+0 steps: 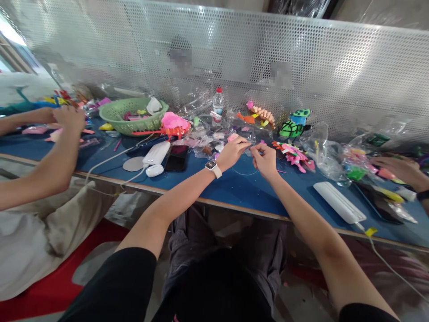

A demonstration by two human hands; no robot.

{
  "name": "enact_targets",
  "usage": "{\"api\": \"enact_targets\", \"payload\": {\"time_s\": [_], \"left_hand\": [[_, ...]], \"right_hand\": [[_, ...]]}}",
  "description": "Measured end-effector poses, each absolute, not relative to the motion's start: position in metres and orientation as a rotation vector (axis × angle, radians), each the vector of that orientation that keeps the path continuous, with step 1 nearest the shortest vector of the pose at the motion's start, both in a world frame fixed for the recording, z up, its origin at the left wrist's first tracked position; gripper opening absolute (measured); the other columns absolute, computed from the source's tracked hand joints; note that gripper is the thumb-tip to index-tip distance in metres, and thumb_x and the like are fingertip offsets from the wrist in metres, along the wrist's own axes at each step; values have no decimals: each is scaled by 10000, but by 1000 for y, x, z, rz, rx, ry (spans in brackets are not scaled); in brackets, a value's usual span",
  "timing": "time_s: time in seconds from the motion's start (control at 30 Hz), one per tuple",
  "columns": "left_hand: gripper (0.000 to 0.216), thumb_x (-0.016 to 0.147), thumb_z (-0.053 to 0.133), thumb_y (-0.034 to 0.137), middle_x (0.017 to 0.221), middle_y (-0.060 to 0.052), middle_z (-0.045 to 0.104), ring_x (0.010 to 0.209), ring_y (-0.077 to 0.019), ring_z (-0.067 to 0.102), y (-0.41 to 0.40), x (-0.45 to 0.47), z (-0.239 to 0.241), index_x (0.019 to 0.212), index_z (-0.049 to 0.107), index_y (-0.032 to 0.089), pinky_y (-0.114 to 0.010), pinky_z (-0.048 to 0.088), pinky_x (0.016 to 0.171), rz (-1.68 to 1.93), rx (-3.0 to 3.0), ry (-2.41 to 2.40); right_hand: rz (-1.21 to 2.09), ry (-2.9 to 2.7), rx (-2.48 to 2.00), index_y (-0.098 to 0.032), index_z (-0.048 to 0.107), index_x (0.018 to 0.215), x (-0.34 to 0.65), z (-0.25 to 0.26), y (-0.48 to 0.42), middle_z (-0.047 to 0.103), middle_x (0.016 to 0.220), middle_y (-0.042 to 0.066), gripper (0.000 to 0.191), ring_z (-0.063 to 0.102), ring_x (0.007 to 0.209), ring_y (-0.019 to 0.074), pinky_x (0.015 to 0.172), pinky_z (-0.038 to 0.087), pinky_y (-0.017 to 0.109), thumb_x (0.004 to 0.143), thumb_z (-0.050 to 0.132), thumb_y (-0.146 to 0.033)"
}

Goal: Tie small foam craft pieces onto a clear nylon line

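My left hand (pixel 233 152), with a watch (pixel 212 166) on its wrist, hovers over the blue table with its fingers pressed together. Close beside it, my right hand (pixel 264 158) is pinched, its fingertips almost meeting the left ones. Whatever lies between the fingertips is too small to make out. Clear plastic bags and small coloured clay-like pieces (pixel 207 139) lie just beyond the left hand. To the right of my right hand sits a pink figure (pixel 295 157) with orange and green parts. A thin pale strand (pixel 246 173) lies on the table below the hands.
A green basket (pixel 134 117), a water bottle (pixel 217 106) and finished-looking animal figures (pixel 292 126) stand along the perforated metal panel (pixel 234 53). Nearer are a phone (pixel 177 158), white power banks (pixel 340 202) and cables. Other people's hands (pixel 69 117) work at both sides.
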State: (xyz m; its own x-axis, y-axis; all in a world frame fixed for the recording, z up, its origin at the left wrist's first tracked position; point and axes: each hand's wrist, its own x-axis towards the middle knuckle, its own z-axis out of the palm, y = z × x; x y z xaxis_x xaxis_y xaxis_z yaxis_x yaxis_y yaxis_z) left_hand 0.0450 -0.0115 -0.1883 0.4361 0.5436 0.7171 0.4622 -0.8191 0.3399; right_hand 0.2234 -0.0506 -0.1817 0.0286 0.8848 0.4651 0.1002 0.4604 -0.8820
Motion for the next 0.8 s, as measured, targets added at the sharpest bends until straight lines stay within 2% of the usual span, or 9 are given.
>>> {"api": "enact_targets", "payload": {"time_s": [0.1, 0.2, 0.33, 0.5, 0.6, 0.73, 0.8], "left_hand": [[207, 1075, 642, 91, 1073, -109, 820, 1005, -224, 766, -9, 44, -186, 1098, 828, 178, -392, 593, 947, 1315, 2351, 829], [162, 1059, 652, 119, 882, -54, 783, 808, -168, 727, -8, 44, -182, 1006, 797, 167, -330, 562, 819, 1176, 2092, 715], [37, 978, 699, 141, 799, -6, 717, 731, -131, 688, -11, 46, -179, 972, 694, 176, -285, 506, 728, 1068, 1732, 599], [162, 835, 687, 88, 791, 15, 676, 711, -119, 653, -15, 49, -181, 956, 653, 191, -282, 463, 687, 984, 1545, 573], [330, 764, 778, 121, 814, 34, 665, 709, -119, 632, -15, 51, -182, 1048, 637, 213, -290, 478, 691, 977, 1479, 498], [585, 696, 1006, 318, 874, 29, 694, 784, -132, 666, -15, 51, -182, 1096, 591, 225, -309, 529, 770, 1079, 1668, 501], [650, 689, 1060, 443, 891, 14, 720, 770, -134, 667, -18, 50, -181, 1076, 584, 227, -313, 536, 771, 1160, 1855, 579]], "right_hand": [[732, -1482, -933, -224, 647, 736, 226, -181, -51, 590, 583, -59, 462, 477, 330, 78, 334, 292, 231, 821, 843, -634], [689, -1530, -935, -230, 653, 733, 229, -179, -52, 590, 559, -56, 395, 483, 347, 87, 352, 327, 231, 843, 826, -568], [685, -1535, -908, -236, 660, 726, 230, -178, -53, 635, 604, -35, 335, 484, 351, 91, 351, 320, 243, 848, 805, -513], [704, -1530, -909, -244, 658, 708, 230, -176, -52, 573, 548, -55, 333, 469, 354, 96, 360, 311, 243, 840, 815, -506], [716, -1529, -924, -239, 680, 725, 231, -174, -52, 597, 557, -49, 339, 465, 366, 88, 372, 318, 242, 858, 826, -514], [741, -1503, -908, -232, 674, 734, 230, -174, -50, 637, 605, -39, 354, 462, 358, 74, 373, 311, 243, 883, 829, -513], [761, -1480, -886, -232, 664, 726, 229, -176, -48, 623, 592, -45, 362, 455, 345, 73, 365, 290, 244, 879, 840, -509]]}}
